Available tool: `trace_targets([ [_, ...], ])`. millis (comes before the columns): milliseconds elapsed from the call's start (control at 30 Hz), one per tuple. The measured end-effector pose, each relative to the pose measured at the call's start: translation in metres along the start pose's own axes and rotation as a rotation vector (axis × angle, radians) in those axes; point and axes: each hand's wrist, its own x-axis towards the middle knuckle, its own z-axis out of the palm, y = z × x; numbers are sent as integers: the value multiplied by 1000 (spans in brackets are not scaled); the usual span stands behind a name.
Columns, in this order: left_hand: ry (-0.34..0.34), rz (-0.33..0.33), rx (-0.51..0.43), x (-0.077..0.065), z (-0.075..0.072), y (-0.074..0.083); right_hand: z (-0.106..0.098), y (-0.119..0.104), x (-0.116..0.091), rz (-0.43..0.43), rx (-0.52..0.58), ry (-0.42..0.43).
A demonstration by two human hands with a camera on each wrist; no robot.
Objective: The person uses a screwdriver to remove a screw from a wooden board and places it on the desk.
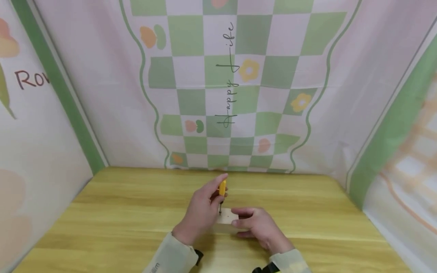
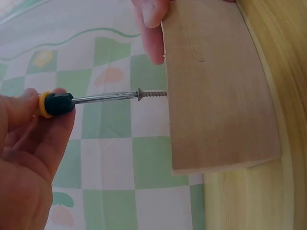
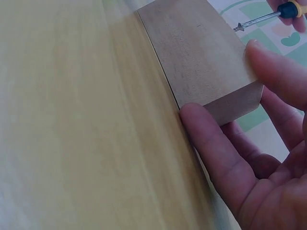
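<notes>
A pale wooden block (image 1: 228, 217) (image 2: 220, 105) (image 3: 201, 52) stands on the table. My right hand (image 1: 257, 225) (image 3: 254, 177) grips its right end, with fingertips on the top edge and the side. A screw (image 2: 153, 93) stands upright in the block's top face, much of its thread showing. On the screw's head sits the tip of a screwdriver (image 1: 222, 188) (image 2: 103, 97), which has a yellow handle, a black collar and a steel shaft. My left hand (image 1: 203, 208) (image 2: 24, 158) holds that handle between thumb and fingers. Part of the handle is hidden behind the hand.
The wood-grain tabletop (image 1: 136, 204) spreads out around both hands. Behind it hangs a printed cloth (image 1: 191, 76) with green and white checks, and more cloth hangs at the left and right sides.
</notes>
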Motion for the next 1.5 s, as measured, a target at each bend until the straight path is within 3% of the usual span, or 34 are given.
trace_targets([
  [200,104,15,17,-2,2,1,2,0,0,12,-1,-8],
  [433,207,-41,104,-6,6,9,2,2,-1,11,1,-13],
  [833,233,-9,181,-8,8,8,4,4,-2,11,-5,-7],
  [1067,267,48,277,-7,11,7,5,2,-1,9,7,3],
  [1267,230,73,260,-5,12,5,3,0,-1,4,2,0],
  [1500,94,66,149,-6,7,2,1,0,0,5,7,-9],
])
